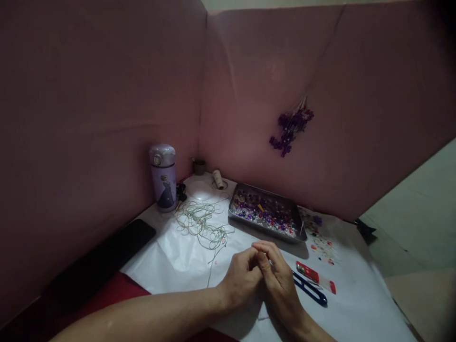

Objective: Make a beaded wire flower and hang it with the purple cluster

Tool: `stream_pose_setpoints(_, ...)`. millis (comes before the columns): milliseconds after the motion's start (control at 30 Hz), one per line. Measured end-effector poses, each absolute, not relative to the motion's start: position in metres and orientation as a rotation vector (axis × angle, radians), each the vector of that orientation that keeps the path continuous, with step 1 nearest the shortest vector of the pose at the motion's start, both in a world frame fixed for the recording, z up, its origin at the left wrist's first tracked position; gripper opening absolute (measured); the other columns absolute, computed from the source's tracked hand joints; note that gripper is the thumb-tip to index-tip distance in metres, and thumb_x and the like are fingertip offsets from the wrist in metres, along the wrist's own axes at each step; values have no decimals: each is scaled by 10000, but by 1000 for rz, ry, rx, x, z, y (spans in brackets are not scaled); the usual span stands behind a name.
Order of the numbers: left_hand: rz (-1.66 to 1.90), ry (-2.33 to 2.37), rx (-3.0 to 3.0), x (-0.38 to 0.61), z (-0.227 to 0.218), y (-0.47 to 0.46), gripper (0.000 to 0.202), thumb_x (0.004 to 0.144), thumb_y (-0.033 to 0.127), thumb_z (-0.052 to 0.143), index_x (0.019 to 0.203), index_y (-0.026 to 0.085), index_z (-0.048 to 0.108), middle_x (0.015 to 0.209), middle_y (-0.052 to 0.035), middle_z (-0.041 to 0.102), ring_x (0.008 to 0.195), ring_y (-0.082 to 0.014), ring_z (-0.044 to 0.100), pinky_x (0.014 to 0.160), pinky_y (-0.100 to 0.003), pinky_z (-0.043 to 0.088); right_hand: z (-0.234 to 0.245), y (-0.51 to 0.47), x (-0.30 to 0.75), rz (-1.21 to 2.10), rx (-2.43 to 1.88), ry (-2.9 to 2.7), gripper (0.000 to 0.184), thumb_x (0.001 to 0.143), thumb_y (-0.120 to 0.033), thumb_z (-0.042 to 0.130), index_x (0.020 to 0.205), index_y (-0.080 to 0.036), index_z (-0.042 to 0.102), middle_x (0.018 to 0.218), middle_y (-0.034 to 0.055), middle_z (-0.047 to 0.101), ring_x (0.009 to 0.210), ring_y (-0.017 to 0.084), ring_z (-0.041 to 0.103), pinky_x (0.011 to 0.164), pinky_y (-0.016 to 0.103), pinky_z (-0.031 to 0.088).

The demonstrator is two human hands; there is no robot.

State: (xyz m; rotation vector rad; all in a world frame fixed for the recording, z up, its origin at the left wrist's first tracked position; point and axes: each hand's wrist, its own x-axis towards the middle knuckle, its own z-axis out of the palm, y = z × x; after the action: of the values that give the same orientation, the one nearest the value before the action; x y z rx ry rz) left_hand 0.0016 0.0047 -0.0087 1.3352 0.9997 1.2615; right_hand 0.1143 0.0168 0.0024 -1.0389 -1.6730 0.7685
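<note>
My left hand point(239, 278) and my right hand point(280, 275) meet over the white sheet point(169, 256), fingers curled and pressed together. Anything between them is hidden or too small to name. Just beyond lies a metal tray point(256, 227) of purple, clear and red beads point(270, 213). Close to my right hand are a dark blue-handled tool point(313, 295), partly covered by that hand, and a red lighter point(308, 271). A loose tangle of thin greenish cord point(201, 223) spreads beyond my left hand, one strand trailing toward my wrist.
A purple flask point(164, 183) stands at the left wall, with a black phone-like slab point(137, 232) nearer me. Toward the back corner are a small brown pot point(199, 166) and a thread spool point(217, 179). Purple beaded strands point(292, 126) hang on the pink wall. Loose beads point(322, 249) lie right of the tray.
</note>
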Motion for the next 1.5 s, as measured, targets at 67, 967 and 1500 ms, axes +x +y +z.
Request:
stream_pose_setpoints(67,1246,1002,1288,2,-7,4,75,772,204,512,735,154,553,646,7,549,615,-127,500,592,-252,409,0,18,117,824,-1066,-1617,262,914,-437,465,929,-270,667,975,83,650,923,271,616,820,426,498)
stream_pose_setpoints(967,1630,1023,1542,-10,62,-21,153,822,107,500,945,164,570,807,-21,605,768,-136,568,703,-273,445,-17,30,119,1222,-1017,-1492,525,872,-665,401,839,-177,591,484,-20,561,311,104,426,344,220,283)
stream_pose_setpoints(1500,434,1884,2135,-94,58,28,151,758,292,554,693,188,643,695,-57,667,673,-207,581,606,-308,354,0,19,120,845,-1233,-1982,454,966,-481,309,669,-200,508,639,25,597,558,151,524,548,264,390)
